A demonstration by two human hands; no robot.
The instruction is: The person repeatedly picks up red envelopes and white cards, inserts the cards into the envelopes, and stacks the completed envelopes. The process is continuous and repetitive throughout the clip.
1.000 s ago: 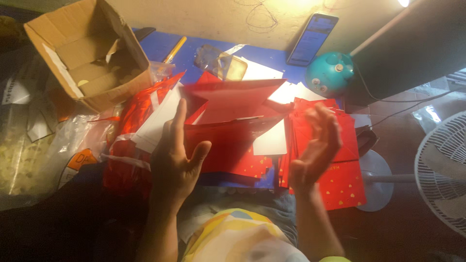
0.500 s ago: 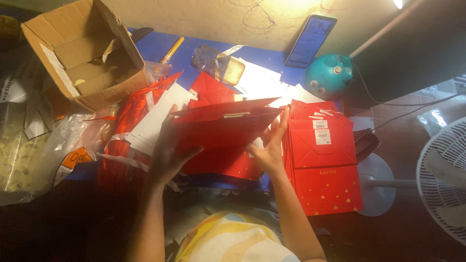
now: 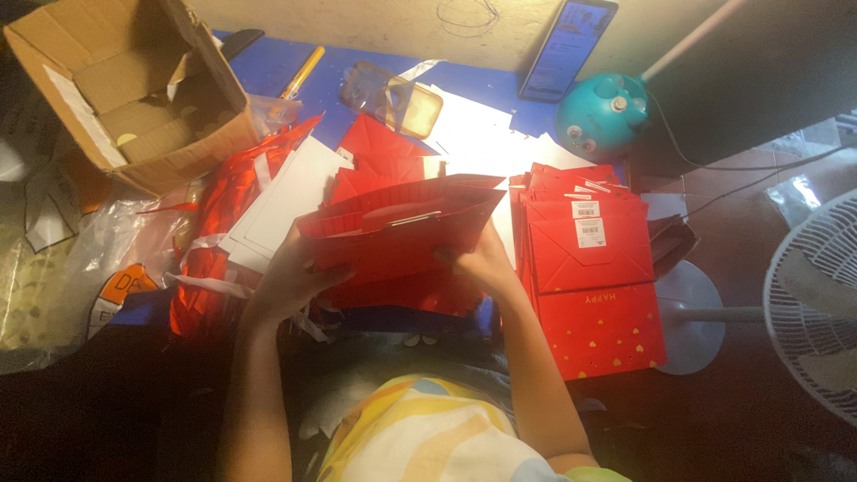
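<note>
A red paper gift bag [image 3: 393, 228], partly opened with its mouth facing away, is held above the blue work surface [image 3: 268, 67] by both hands. My left hand [image 3: 290, 277] grips its left lower corner. My right hand [image 3: 478, 259] grips its right lower edge. More flat red sheets [image 3: 393, 295] lie under the bag. A stack of folded red bags [image 3: 594, 268] with small white labels and gold dots lies just right of my right hand. White card inserts [image 3: 286, 201] lie to the left, beside my left hand.
An open cardboard box [image 3: 125, 89] stands at the far left. A bundle of red material in clear plastic [image 3: 210, 241] lies below it. A phone [image 3: 567, 45], a teal round gadget [image 3: 603, 116], a clear tape dispenser [image 3: 393, 98] and a yellow pencil [image 3: 303, 71] sit at the back. A white fan [image 3: 812, 303] stands right.
A second ago both hands were open over the pile with nothing held. They closed on the red bag, lifted it and now hold it by both lower corners, its mouth spread wider.
</note>
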